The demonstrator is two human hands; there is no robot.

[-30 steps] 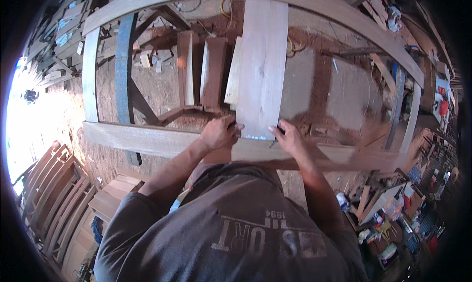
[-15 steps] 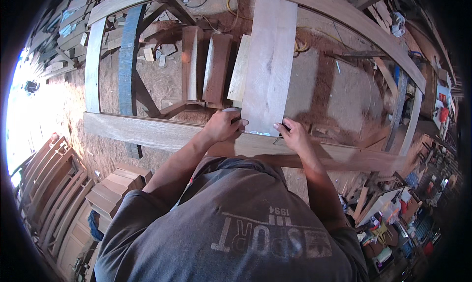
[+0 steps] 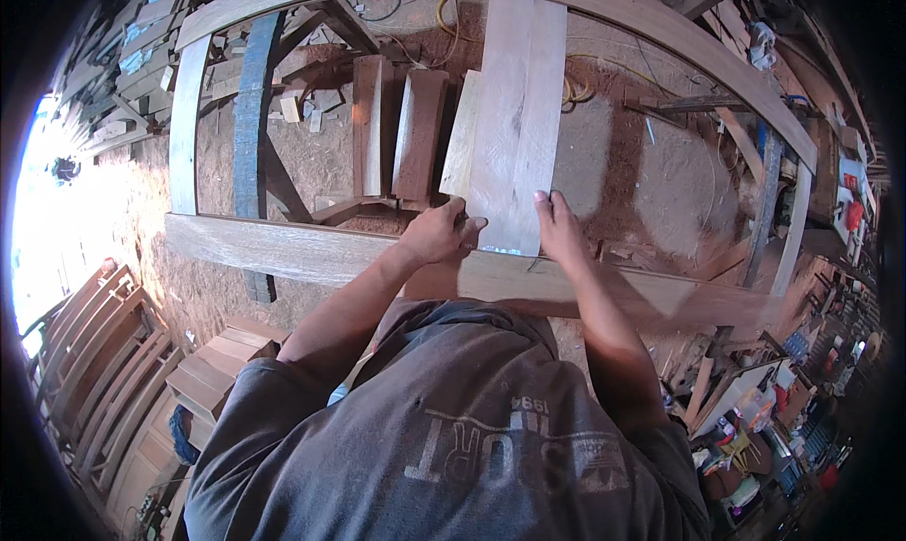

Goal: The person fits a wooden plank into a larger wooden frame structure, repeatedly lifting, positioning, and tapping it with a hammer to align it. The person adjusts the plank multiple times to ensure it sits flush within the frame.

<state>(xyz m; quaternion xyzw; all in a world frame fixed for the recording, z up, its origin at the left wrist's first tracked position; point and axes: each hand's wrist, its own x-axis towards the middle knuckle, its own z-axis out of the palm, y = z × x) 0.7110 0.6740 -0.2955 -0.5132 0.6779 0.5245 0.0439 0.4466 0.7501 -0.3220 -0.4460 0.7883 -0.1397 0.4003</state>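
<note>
The board (image 3: 519, 116) is set across the wooden frame (image 3: 283, 248), pinched at its near edges by left hand (image 3: 440, 232) and right hand (image 3: 563, 231), each grip nearly closed; likely stiff, moderately heavy, best held by both edges.

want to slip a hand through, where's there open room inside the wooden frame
Widest: between the central board and the dark right-hand post. Narrower: between the left slat and the blue-grey beam. Crowded: left of the board, around the timber blocks and left hand.

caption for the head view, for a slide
Left hand and right hand at opposite edges of a pale board spanning a wooden frame.
</note>
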